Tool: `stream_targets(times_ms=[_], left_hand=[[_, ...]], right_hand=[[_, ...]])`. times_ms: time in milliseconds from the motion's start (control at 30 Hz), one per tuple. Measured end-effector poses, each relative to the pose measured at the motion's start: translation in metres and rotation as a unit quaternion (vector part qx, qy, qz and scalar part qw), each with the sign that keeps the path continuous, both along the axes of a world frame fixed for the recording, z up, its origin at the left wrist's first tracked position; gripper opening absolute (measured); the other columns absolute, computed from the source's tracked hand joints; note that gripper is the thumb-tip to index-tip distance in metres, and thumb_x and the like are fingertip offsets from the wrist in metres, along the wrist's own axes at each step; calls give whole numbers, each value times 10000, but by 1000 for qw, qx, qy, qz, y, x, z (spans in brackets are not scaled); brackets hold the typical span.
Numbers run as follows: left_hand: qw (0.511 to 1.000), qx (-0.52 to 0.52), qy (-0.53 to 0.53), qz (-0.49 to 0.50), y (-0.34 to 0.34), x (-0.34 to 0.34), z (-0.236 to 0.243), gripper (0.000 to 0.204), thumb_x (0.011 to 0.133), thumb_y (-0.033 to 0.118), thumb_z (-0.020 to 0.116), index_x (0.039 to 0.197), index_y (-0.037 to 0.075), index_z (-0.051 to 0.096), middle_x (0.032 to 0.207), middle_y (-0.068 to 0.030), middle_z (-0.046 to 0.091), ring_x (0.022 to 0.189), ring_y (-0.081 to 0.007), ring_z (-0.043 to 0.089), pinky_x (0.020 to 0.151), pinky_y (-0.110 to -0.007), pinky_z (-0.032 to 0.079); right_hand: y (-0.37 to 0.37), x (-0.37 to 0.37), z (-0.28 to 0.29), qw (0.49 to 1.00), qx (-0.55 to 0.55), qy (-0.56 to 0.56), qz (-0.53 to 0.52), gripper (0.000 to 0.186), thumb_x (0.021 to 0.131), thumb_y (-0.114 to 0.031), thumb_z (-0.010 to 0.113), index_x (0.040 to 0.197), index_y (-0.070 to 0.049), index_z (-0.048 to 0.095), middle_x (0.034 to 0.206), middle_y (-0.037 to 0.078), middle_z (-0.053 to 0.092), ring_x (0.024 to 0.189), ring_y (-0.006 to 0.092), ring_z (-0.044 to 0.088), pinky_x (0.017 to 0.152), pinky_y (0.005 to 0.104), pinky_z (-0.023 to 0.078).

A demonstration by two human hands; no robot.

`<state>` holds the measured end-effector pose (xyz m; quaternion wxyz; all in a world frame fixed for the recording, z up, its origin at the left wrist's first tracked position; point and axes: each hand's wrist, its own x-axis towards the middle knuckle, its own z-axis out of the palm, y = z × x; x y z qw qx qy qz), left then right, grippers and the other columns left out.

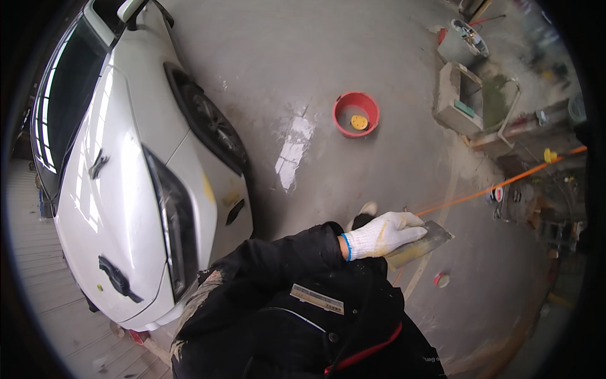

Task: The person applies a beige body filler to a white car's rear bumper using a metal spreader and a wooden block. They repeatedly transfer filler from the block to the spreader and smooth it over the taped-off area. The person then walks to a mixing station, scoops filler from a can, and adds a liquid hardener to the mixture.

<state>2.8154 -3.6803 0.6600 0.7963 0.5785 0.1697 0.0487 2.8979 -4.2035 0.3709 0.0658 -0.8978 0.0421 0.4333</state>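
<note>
A pale label strip (317, 299) with small dark print lies across the front of a black jacket (369, 297), below and left of the gloved left hand (386, 235). Faint lettering (431, 359) shows at the jacket's lower edge, below and right of that hand; neither reads clearly.

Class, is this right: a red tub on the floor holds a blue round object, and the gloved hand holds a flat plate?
The round object in the red tub is yellow, not blue, as the head view shows; the gloved hand does hold a flat plate.
</note>
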Motion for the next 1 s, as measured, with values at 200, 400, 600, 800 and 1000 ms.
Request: stream_targets(times_ms=[200, 400, 600, 800, 1000], left_hand=[[997, -74, 23, 14, 125, 187, -28, 396, 1137, 281, 640, 1372, -33, 691, 1115, -40, 736, 1013, -96, 661, 903, -261, 528], [973, -189, 67, 115, 258, 333, 17, 635, 1139, 520, 553, 1531, 22, 546, 961, -60, 707, 699, -73, 575, 620, -227, 451], [896, -407, -24, 174, 425, 460, -29, 741, 1109, 735, 402, 1444, 100, 585, 870, -108, 723, 459, -90, 363, 445, -248, 292], [761, -637, 42, 115, 596, 665, -77, 625, 1001, 750, 624, 1172, 149, 652, 807, -114, 682, 481, -125, 485, 433, -253, 371], [954, -293, 59, -26, 724, 820, -23, 555, 1105, 401, 680, 1542, 83, 555, 947, -14, 672, 696, -82, 575, 609, -241, 477]], right_hand=[[126, 220, -36, 999, 29, 13, -8, 479, 960, -164, 769, 1399, -8, 658, 1235, 178, 760, 1112, 294, 732, 937, 441, 602], [422, 533, 26, 983, 134, -84, 88, 422, 951, -202, 791, 1302, 5, 681, 1146, 149, 788, 1035, 287, 762, 899, 440, 606], [821, 688, 161, 821, 425, -301, 235, 394, 975, -222, 776, 1283, -7, 658, 1096, 240, 776, 1007, 437, 745, 873, 494, 603], [995, 735, 281, 480, 616, -390, 487, 414, 820, -70, 716, 1229, -113, 760, 941, 115, 736, 877, 338, 728, 785, 459, 610], [1127, 940, 248, 804, 472, -333, 138, 213, 1031, -145, 670, 1211, -48, 730, 1014, 145, 770, 899, 299, 758, 819, 408, 618]])
